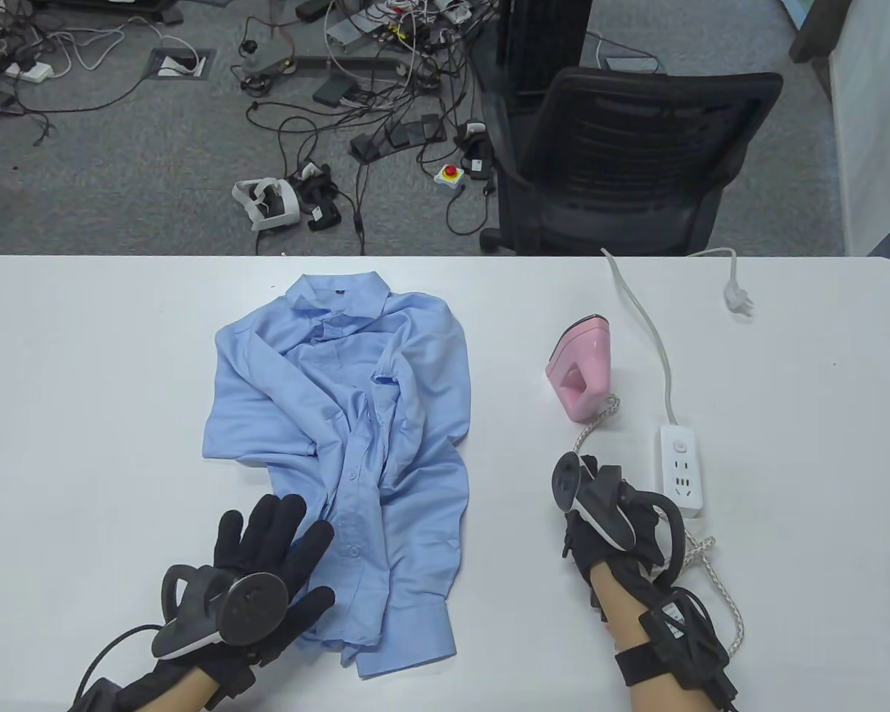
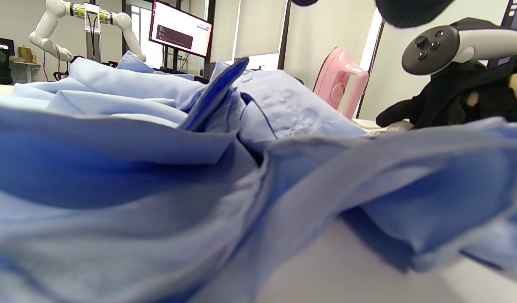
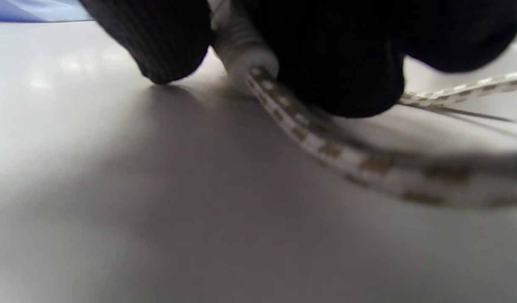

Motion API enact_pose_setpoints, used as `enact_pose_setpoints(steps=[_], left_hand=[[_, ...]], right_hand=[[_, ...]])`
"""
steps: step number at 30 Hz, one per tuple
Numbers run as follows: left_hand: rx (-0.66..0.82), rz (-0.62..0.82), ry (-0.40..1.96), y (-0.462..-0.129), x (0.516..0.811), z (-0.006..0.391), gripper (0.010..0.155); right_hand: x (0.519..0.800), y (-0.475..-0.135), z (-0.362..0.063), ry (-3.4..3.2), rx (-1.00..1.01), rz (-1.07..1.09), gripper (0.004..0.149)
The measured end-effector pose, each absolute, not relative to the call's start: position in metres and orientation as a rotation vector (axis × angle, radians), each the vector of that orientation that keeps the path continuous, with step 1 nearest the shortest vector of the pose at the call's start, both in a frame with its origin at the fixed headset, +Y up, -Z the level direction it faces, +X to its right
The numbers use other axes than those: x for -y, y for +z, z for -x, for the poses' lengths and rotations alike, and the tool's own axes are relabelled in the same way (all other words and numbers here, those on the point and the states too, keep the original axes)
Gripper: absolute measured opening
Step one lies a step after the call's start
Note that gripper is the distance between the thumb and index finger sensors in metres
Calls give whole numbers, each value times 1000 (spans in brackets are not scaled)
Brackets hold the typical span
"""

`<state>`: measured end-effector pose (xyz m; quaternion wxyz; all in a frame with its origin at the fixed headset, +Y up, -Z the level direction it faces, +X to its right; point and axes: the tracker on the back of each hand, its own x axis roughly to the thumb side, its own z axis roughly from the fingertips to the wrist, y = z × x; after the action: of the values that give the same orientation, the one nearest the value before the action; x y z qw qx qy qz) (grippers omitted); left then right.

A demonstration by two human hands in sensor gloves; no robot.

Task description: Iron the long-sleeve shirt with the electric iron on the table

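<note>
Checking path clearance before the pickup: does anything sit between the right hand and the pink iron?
Nothing solid. Only the iron's braided cord runs across the bare table between the right hand and the upright pink iron; that hand is already at the cord's plug end.

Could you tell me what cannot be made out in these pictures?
- Table view: the braided iron cord's plug end is hidden under the black-gloved right hand.
- Right wrist view: the braided iron cord is blurred; its grip is unclear.
- Left wrist view: the light blue long-sleeve shirt blocks the table.
- Table view: the pink electric iron has its soleplate facing away.
</note>
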<state>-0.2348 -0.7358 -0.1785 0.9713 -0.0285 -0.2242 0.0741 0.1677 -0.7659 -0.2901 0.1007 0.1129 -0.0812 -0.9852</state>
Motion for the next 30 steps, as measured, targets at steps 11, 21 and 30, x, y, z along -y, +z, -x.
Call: enact_pose_setpoints(steps=[11,21,30], left_hand=[[447,105,156,-180,742,233,76],[447,109,170,-180,742,233,76],[451,123,178,-181,742,233,77]], right_hand=[[742,-268,-176,-3047,-171,-276,66],[685,-246,-260,-3432,-247,-564,69],[707,-252,-306,-3366,-241,-811,63]])
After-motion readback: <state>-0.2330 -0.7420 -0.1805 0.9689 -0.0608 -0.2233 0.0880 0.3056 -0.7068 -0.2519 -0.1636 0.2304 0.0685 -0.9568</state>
